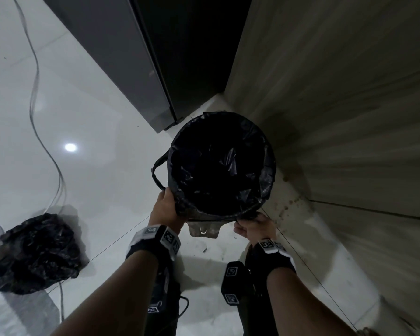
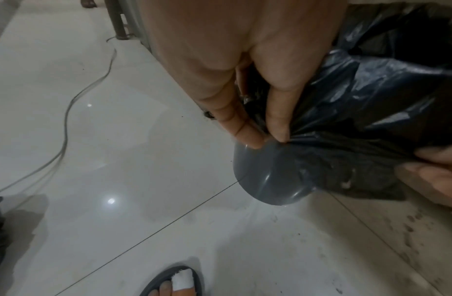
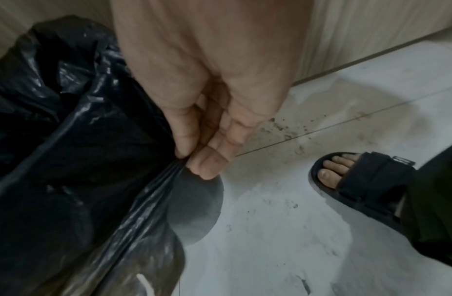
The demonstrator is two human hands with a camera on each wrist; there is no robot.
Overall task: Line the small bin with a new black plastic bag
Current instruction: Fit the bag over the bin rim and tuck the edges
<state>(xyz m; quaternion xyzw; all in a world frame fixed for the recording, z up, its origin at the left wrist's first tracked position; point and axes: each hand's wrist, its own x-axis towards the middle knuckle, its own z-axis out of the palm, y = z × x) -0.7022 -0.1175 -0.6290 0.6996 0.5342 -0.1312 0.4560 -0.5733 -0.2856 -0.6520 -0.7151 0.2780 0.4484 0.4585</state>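
Fingertips [image 2: 278,128] of the left hand [image 1: 166,209] and those of the right hand [image 1: 255,226] each pinch the folded-over edge of the crinkled black plastic bag [image 1: 267,170], stretched over the small round grey plastic bin [image 2: 265,176] on the pale tiled floor [image 1: 95,132] near the wall.

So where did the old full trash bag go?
In the head view the old bag sits crumpled on the white floor, far left of the left hand, beside a grey cable.
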